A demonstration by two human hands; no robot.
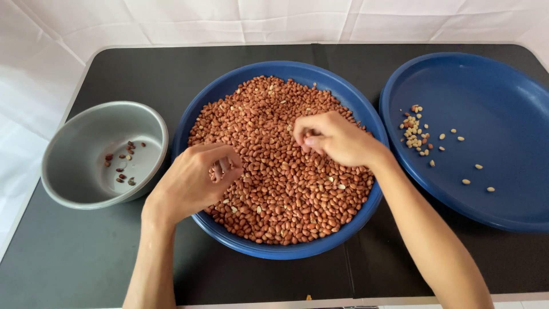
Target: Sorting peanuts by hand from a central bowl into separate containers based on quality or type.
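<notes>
A large blue round tray (274,70) in the middle of the table is heaped with reddish-brown peanuts (286,189), a few pale skinless ones mixed in. My left hand (194,180) rests over the tray's left side, fingers curled with a few peanuts pinched at the fingertips. Over the centre of the pile, my right hand (334,139) is bent downward, its fingertips closed among the nuts. Whether it holds any is hidden by the fingers.
A grey metal bowl (68,189) at the left holds several dark, shrivelled nuts (123,163). A second blue tray (503,103) at the right carries a small scatter of pale skinless peanuts (416,134). White cloth surrounds the black table (68,263).
</notes>
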